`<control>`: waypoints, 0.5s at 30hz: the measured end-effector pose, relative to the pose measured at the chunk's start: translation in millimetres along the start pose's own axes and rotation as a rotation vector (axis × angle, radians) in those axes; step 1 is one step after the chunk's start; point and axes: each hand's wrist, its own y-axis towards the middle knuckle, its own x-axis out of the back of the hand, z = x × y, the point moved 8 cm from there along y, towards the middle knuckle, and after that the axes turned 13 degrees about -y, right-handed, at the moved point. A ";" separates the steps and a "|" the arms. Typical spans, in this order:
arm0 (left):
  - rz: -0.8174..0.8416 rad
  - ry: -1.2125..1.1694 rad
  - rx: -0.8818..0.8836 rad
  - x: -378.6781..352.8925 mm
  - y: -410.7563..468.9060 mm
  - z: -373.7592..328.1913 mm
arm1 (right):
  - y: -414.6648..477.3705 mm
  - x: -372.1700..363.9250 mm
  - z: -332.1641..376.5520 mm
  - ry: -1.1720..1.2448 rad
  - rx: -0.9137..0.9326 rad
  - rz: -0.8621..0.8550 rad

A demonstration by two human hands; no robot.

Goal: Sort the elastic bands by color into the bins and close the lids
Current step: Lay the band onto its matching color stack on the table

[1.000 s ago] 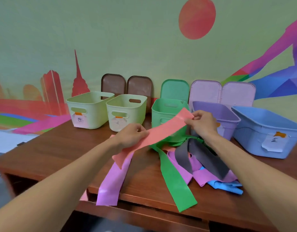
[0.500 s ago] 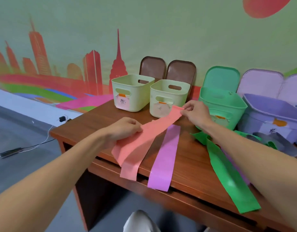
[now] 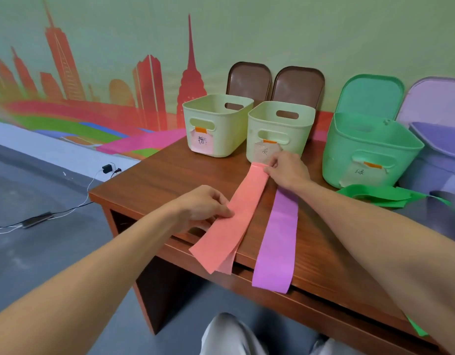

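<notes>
Wooden bench point(image 3: 154, 180) set against a green wall with a red skyline mural point(image 3: 67, 73); on its front left part lies the salmon-pink band point(image 3: 244, 203), doubled over so that two layers show at its near end, which hangs past the front edge. The right hand point(image 3: 289, 170) pinches the far end of this band between thumb and curled fingers, just before the labelled face of the right cream bin point(image 3: 293, 126); the left hand point(image 3: 200, 206) pinches the band's left edge about midway along, fingers curled onto it. Just beside it on the right lies a purple band point(image 3: 280, 242), also hanging over the front edge; the right forearm crosses its far end. The left cream bin point(image 3: 216, 116) stands next to the right one, both open, with two brown lids point(image 3: 249, 80) propped on the wall behind them. Further right stands the green bin point(image 3: 369, 149), its green lid point(image 3: 369, 96) upright behind it; green bands point(image 3: 369, 197) lie at its foot; a purple bin point(image 3: 436, 162) sits at the frame's edge. On the grey floor to the left, a white cable point(image 3: 75, 208) runs to a charger point(image 3: 107, 168).
</notes>
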 end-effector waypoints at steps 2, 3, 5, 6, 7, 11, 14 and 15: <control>-0.005 -0.005 0.005 -0.8 3.7 0.3 | 3.0 -6.9 -1.7 -0.013 -0.006 0.011; -0.009 -0.010 0.004 -0.8 4.8 0.6 | 4.3 -10.1 -3.0 -0.016 -0.012 0.017; -0.028 -0.003 -0.010 0.6 6.6 1.6 | 6.3 -15.6 -6.3 -0.014 -0.024 0.023; -0.038 -0.001 -0.023 1.8 7.6 2.2 | 7.4 -17.9 -7.7 -0.011 -0.031 0.022; -0.043 -0.001 -0.035 2.3 8.2 2.4 | 8.7 -20.0 -8.9 -0.008 -0.038 0.019; -0.051 0.026 -0.060 1.6 10.4 0.8 | 11.7 -25.1 -11.2 -0.002 -0.059 0.017; -0.071 0.086 -0.064 0.9 11.1 -1.6 | 13.3 -28.6 -9.7 -0.016 -0.056 0.027; -0.074 0.123 -0.070 0.2 11.0 -3.0 | 13.9 -30.0 -8.9 -0.026 -0.051 0.030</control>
